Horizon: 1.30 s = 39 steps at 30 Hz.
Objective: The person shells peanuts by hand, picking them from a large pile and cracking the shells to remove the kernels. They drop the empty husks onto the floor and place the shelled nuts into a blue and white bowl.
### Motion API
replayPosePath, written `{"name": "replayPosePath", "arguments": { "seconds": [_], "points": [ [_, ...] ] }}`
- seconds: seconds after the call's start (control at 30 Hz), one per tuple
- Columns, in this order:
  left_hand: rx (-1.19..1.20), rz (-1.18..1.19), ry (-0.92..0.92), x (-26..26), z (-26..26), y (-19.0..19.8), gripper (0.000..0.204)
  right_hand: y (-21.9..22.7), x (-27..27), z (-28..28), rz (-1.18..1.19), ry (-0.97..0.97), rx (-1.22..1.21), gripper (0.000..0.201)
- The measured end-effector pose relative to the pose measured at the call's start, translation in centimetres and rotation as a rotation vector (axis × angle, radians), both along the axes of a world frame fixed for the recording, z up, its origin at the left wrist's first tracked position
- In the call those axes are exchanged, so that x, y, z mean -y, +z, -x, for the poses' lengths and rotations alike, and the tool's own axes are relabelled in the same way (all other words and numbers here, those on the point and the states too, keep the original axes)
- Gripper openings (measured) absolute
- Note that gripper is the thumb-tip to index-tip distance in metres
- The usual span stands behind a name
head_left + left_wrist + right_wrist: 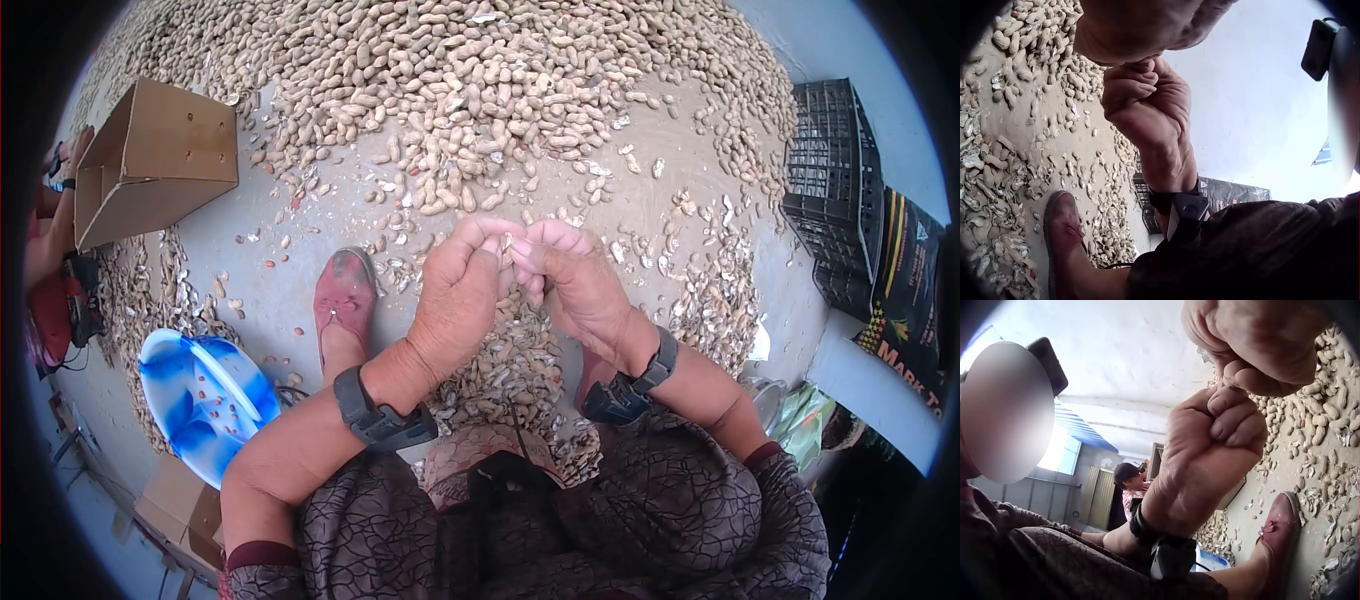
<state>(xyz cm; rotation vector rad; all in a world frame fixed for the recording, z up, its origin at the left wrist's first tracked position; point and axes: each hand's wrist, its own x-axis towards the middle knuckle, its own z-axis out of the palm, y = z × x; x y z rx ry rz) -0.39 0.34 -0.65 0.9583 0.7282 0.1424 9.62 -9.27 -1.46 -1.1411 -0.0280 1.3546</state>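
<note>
Both hands meet fingertip to fingertip above the floor in the head view. The left hand (462,290) and right hand (580,285) pinch a small pale peanut (507,243) between thumbs and fingers, mostly covered by them. In the left wrist view, the right hand (1150,112) has curled fingers touching the nearer left hand (1147,28). From the right wrist side, the left hand (1210,444) shows folded fingers against the right hand (1260,344). Below the hands lies a heap of split shells (515,365) between the feet.
Whole peanuts (480,90) are piled across the far floor. A cardboard box (180,145) and a blue-white basin (190,410) with several kernels stand left. Black crates (835,160) and a printed bag (910,300) are right. Another person (1130,481) sits beyond the left arm.
</note>
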Motion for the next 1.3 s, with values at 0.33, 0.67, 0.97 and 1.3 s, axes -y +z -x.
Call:
{"name": "replayPosePath", "arguments": {
  "seconds": [0.33, 0.67, 0.97, 1.3],
  "points": [
    [-0.005, 0.324, 0.018, -1.4, 0.0, -0.9, 0.018, 0.4, 0.1, 0.1, -0.085, 0.023, 0.264, 0.015],
    [-0.101, 0.194, -0.186, -1.7, 0.2, -1.9, 0.023, 0.5, 0.2, -1.0, -0.300, 0.367, 1.715, 0.015],
    [-0.069, 0.321, -0.198, -2.1, 1.0, -2.6, 0.017, -0.2, 0.3, -1.1, -0.287, 0.329, 1.635, 0.012],
    [-0.048, 0.113, -0.403, -2.3, 1.0, -2.2, 0.017, -0.5, 1.6, -1.0, -0.034, 0.268, 0.861, 0.007]
  ]
}}
